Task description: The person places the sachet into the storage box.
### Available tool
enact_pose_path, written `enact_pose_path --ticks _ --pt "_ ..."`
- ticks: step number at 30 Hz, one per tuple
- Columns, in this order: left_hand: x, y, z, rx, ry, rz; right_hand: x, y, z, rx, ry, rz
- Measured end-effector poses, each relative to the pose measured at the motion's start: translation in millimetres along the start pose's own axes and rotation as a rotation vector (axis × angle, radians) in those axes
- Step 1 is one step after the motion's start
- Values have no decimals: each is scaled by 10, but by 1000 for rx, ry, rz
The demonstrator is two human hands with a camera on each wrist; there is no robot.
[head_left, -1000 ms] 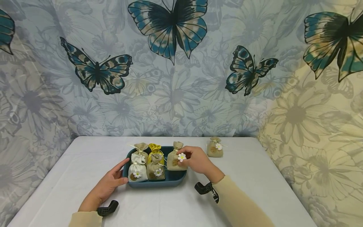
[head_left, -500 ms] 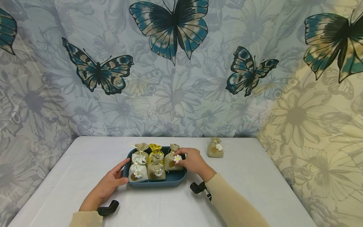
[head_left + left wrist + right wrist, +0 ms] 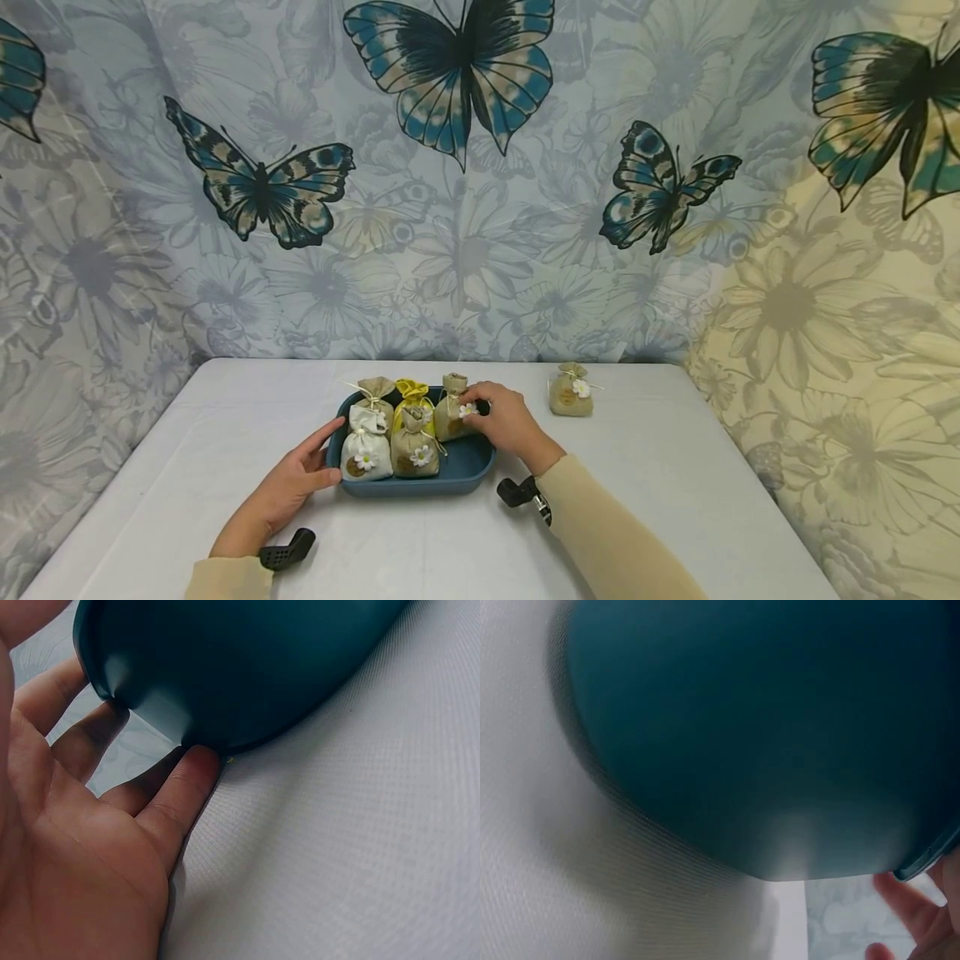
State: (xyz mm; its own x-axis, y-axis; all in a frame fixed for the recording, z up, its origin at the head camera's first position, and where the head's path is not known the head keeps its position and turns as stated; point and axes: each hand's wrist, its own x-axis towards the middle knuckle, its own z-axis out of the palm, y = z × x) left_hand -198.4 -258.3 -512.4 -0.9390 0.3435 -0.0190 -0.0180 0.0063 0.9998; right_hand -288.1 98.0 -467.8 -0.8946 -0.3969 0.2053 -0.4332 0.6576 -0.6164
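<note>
In the head view a dark blue tray (image 3: 450,485) stands on the table with small drawstring sachets in it. My right hand (image 3: 516,421) pinches a beige sachet (image 3: 452,410) with a white flower, over the tray's back right part. Whether that sachet touches the tray floor is hard to tell. My left hand (image 3: 288,487) rests against the tray's left end with fingers extended; the left wrist view shows its fingertips (image 3: 199,761) on the tray wall (image 3: 240,667). The right wrist view holds mostly the tray's outer wall (image 3: 765,750), and the sachet is hidden there.
Inside the tray's left and middle parts sit a white sachet (image 3: 366,457), a beige one (image 3: 415,457), another beige one (image 3: 377,389) and a yellow one (image 3: 410,388). A further beige sachet (image 3: 571,396) stands on the white table (image 3: 637,467) at right, near the back edge.
My right hand has carried the beige sachet leftward and slightly towards the back of the tray, nearer the yellow one. The left hand stays at the tray's left end.
</note>
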Motion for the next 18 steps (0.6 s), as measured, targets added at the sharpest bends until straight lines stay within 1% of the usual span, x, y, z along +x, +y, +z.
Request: enact_pose_path --ticks 2,4,9,13,18 --pt "-1 7 0 -3 -1 -2 8 9 3 9 7 10" --pt "-3 12 0 -3 -2 -4 15 22 8 26 5 41" --pt "-9 14 -4 7 -2 -3 20 78 22 86 -25 116" --pt "-10 14 -2 8 -4 6 13 95 17 135 -30 112" --pt "-11 18 8 -5 -5 -1 1 112 18 157 -24 102"
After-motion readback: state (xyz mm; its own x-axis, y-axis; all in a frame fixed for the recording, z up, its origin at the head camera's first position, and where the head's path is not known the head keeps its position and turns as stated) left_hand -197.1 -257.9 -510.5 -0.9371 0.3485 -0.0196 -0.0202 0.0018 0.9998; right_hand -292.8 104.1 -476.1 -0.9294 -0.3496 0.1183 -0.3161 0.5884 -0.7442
